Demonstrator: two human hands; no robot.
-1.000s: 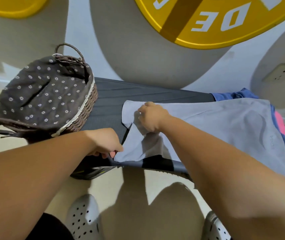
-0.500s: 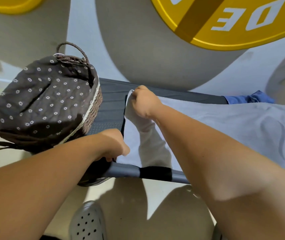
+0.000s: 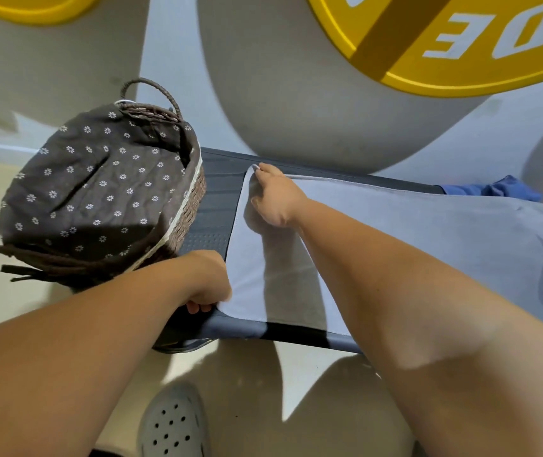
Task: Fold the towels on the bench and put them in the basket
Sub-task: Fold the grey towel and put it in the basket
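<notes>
**Watch that blue one underneath before you fold**

Your right hand (image 3: 275, 199) pinches the far left corner of the grey towel (image 3: 412, 232). Your left hand (image 3: 209, 282) is curled round the near left corner, right at the front edge of the bench (image 3: 217, 199). The towel lies spread flat along the bench, not folded yet as far as I can tell.

Stuff that could bite you, I reckon:

- The grey towel's right end lies on top of a bunched blue towel (image 3: 501, 189). Carry the left edge over too briskly and the blue one probably drags along or lumps up the fold.
- You've only got the corners by the fingertips. If one slips, the edges end up skewed.
- The near edge runs close along the front of the bench, so any slack there could slide off onto the floor (image 3: 313, 374).
- The basket (image 3: 194, 206) sits on the left end of the bench, just beside your left wrist. A careless elbow could shove it.

The bench itself is dark and ribbed, narrow, standing against a pale wall with big grey shapes and a yellow disc (image 3: 461, 44) with white letters. The floor's light and sunlit, with hard shadows, and your grey clog (image 3: 173, 423) is down below.
</notes>
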